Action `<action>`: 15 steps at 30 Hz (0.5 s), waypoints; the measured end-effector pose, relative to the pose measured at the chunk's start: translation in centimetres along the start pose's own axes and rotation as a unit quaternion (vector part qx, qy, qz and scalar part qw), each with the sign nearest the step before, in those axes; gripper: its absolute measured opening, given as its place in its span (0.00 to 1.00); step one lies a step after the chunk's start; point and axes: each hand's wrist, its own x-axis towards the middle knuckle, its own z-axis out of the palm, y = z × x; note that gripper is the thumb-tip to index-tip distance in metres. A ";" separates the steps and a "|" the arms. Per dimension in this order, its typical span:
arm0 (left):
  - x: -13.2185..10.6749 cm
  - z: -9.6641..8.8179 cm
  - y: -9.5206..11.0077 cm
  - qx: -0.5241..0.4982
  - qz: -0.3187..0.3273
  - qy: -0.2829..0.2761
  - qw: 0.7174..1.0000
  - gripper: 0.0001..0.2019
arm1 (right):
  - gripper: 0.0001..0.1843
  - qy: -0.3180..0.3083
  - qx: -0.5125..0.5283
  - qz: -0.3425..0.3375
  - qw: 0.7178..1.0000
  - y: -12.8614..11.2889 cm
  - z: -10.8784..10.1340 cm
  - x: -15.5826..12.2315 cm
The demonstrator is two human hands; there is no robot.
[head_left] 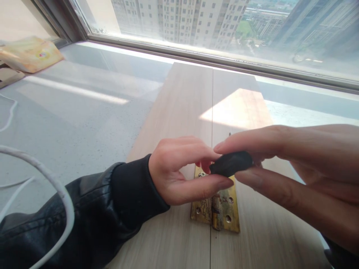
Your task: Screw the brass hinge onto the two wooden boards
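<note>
A small dark oblong object [231,163] is held between both hands; its exact kind does not show. My left hand [182,168] pinches its left end between thumb and fingers. From the right, my right hand [294,164] grips the other end, thumb below and fingers above. Just under the hands lies a worn brass hinge [224,213], its knuckle along the seam between two pale wooden boards [179,239]. Several screw holes show in its lower half, and a screw head [202,174] sits in its left leaf. The hands hide much of the hinge's upper part.
A small thin upright thing [230,134], perhaps a screw tip, shows behind my right fingers. White cable [63,198] loops over the left side. A yellowish package [33,54] lies on the speckled sill [98,123] at far left. The window frame [174,56] runs behind the boards.
</note>
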 end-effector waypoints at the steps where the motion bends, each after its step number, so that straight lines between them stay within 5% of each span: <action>1: 0.0 -0.1 0.0 0.008 -0.018 -0.016 1.000 0.08 | 0.13 -0.011 -0.008 -0.007 1.000 0.0 0.0 0.1; 7: 0.0 0.2 -0.3 -0.006 0.038 0.059 0.998 0.05 | 0.12 -0.018 -0.059 0.010 0.998 0.6 -0.2 -0.3; 15: 0.0 0.4 -1.1 0.040 0.029 0.020 0.999 0.07 | 0.09 -0.024 -0.098 -0.049 0.994 1.1 0.3 0.3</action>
